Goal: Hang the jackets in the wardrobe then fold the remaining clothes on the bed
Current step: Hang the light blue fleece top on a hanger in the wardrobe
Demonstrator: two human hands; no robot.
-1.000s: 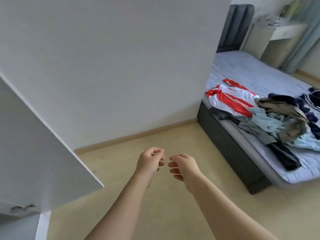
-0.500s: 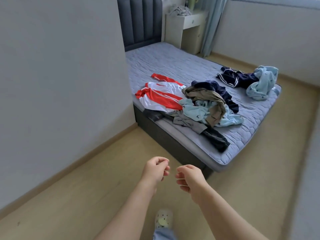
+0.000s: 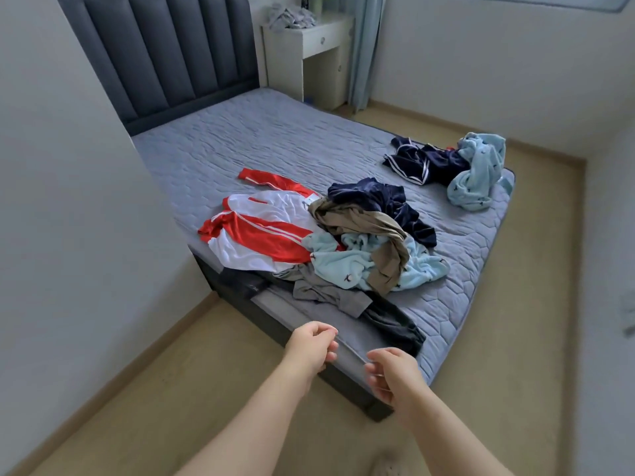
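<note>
A heap of clothes lies on the near part of the grey bed (image 3: 275,146): a red and white jacket (image 3: 261,235), a light blue fleece (image 3: 347,266), a khaki garment (image 3: 364,225), a navy velvet piece (image 3: 378,197) and dark grey trousers (image 3: 388,321). A second small pile, a navy striped garment (image 3: 422,163) and a light blue one (image 3: 477,173), sits at the bed's far right corner. My left hand (image 3: 311,345) and my right hand (image 3: 391,376) hang in front of the bed's near edge, fingers loosely curled, holding nothing.
A white wall (image 3: 86,218) runs along the left up to the dark padded headboard (image 3: 165,53). A white bedside desk (image 3: 309,53) with crumpled cloth on top stands behind the bed, next to a curtain (image 3: 366,49). Beige floor (image 3: 515,321) lies to the right of the bed.
The view has swung right from the wardrobe door and wall to face the bed, and I have come closer to it. My hands have drifted slightly apart, still holding nothing.
</note>
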